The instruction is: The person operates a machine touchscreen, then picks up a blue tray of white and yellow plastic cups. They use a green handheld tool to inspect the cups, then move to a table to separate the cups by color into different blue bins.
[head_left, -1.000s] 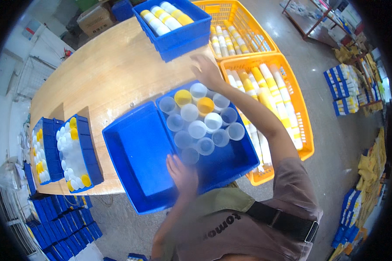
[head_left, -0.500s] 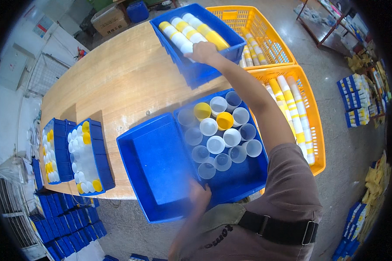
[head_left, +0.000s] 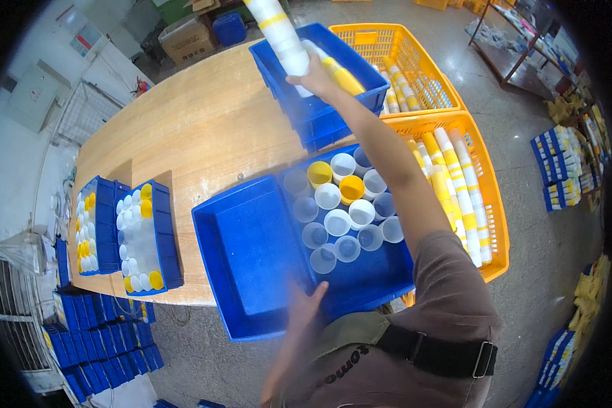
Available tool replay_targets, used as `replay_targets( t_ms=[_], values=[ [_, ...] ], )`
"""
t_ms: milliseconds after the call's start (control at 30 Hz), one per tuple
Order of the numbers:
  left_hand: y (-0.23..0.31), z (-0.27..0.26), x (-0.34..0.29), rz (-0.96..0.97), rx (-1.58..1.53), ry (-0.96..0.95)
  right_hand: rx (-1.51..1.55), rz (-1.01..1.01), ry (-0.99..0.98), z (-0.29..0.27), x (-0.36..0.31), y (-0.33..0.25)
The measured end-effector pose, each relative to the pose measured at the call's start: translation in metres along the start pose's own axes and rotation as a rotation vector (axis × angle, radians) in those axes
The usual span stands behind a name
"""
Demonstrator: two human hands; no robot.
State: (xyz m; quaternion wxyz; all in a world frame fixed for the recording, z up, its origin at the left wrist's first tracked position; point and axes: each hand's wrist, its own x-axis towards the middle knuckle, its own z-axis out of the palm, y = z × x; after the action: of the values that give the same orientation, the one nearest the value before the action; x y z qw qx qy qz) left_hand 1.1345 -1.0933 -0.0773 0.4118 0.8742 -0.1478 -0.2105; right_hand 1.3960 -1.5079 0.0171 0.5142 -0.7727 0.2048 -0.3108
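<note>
My right hand is closed around the lower end of a long stack of white and yellow cups, raised at a tilt above a blue bin. Another white and yellow stack lies inside that bin. Closer to me, several open-topped cups, clear, white and yellow, stand upright in a second blue bin. My left hand, blurred, has its thumb apart from the fingers and holds nothing visible. It is over the near side, between that bin and a bare-bottomed blue bin.
Two orange crates with cup stacks stand at the right. Small blue trays of cups are at the left of the wooden table. Piled blue trays sit below the table's left side. A metal rack stands far right.
The stack of cups has been lifted and tilted up out of the far blue bin by my right hand. My left hand has shifted slightly, its thumb now spread wider.
</note>
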Motion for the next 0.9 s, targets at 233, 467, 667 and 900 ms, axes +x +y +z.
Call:
replay_targets(
  t_ms=[233,467,667,900],
  values=[
    [0.060,-0.076,0.013,0.020,-0.656,-0.030,0.057,-0.317,-0.195,-0.067,-0.168,-0.083],
    [0.082,-0.093,-0.038,-0.425,-1.379,-0.763,-0.041,-0.378,-0.245,-0.047,-0.414,-0.087],
    [0.064,-0.085,-0.067,-0.578,-1.218,-0.812,1.078,0.861,-0.128,-0.047,-0.494,-0.083],
    [0.062,-0.093,-0.077,-0.553,-0.941,-1.049,1.065,0.922,0.194,-0.084,-0.467,-0.046]
  ],
)
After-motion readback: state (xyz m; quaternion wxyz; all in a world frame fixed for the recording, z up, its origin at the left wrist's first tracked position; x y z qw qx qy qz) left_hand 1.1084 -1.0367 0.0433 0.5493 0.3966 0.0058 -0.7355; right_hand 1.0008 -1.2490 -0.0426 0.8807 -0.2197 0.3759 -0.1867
